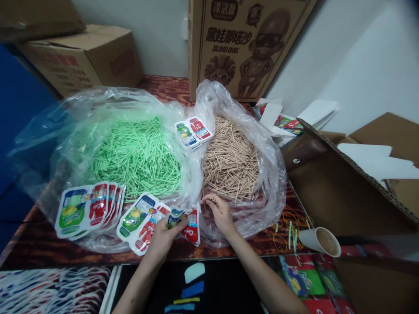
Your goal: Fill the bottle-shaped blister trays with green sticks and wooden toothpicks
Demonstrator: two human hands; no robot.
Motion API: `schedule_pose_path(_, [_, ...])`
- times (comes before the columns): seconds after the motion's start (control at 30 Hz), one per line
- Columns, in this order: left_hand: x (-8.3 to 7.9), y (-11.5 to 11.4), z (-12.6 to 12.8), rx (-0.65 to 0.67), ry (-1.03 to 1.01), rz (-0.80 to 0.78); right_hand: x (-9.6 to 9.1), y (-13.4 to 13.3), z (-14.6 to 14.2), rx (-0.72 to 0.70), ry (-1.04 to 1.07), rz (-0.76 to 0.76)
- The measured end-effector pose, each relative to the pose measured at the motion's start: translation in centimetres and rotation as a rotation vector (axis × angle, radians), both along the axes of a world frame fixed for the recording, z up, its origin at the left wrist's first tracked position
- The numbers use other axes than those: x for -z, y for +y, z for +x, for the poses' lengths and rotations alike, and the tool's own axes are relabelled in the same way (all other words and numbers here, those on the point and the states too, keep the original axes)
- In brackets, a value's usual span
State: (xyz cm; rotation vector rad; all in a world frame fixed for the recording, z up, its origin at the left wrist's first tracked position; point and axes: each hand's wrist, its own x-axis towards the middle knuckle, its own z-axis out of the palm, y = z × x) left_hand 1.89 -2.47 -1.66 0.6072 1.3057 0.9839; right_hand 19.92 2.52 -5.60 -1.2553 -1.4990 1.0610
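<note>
My left hand [165, 235] is closed on a printed pouch [192, 227] with a red cola panel and a green panel, bent in the grip. My right hand [223, 216] pinches a few short brown sticks [213, 199], just in front of the brown stick pile [231, 159] in its clear plastic bag [273, 187]. To the left, a heap of light green sticks [139, 152] fills another clear bag [59, 148]. More flat pouches [139, 218] lie beside my left hand, and an overlapping stack of pouches [78, 211] is farther left.
Between the bags lies another printed pack [194, 131]. Cardboard boxes [114, 56] and a large blind-box carton [229, 43] stand behind. At right are an open carton [347, 183], a paper cup [319, 242] on its side and rubber bands [281, 235].
</note>
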Motion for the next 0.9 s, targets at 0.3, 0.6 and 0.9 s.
schedule_pose_path(0.3, [-0.06, -0.13, -0.17, -0.019, -0.018, -0.027, 0.07, 0.01, 0.01, -0.011, 0.021, 0.033])
schedule_pose_path(0.6, [0.03, -0.15, -0.35, -0.017, -0.026, 0.007, 0.62, -0.06, 0.13, -0.013, -0.014, 0.036])
schedule_pose_path(0.9, [0.35, -0.19, -0.45, -0.028, 0.019, 0.046, 0.50, -0.20, -0.02, -0.011, -0.013, 0.034])
